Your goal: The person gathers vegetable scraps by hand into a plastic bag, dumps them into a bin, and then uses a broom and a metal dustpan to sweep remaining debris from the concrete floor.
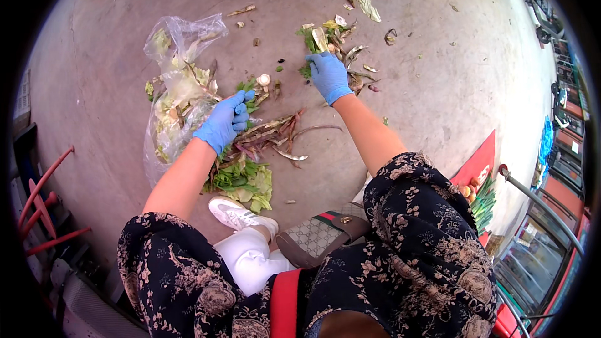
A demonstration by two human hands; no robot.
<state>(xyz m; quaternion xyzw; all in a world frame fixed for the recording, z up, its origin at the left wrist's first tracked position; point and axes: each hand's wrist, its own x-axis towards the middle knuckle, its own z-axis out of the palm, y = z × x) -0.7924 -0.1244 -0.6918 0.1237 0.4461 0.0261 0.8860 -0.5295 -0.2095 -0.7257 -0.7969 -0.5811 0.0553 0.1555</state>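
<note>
Both hands wear blue gloves, low over vegetable scraps on the floor. My left hand (224,120) is curled beside green leaves (251,105); what its fingers hold is hidden. Just left of it lies a clear plastic bag (178,109) with pale leaves and scraps inside. My right hand (330,78) is farther forward, its fingers closed at a small heap of vegetable scraps (354,56) with a pale stalk (320,40) at the fingertips. Dried bean pods (282,130) lie between the hands, nearer to me. Wilted green leaves (247,181) are heaped by my shoe.
A mushroom-like piece (263,80) and a pale leaf (368,6) lie on the concrete floor (407,106). A patterned bag (322,231) hangs at my lap. Red bars (50,213) stand at the left. On the right are a red sheet (477,161), onions (468,189) and metal cart rails (538,203).
</note>
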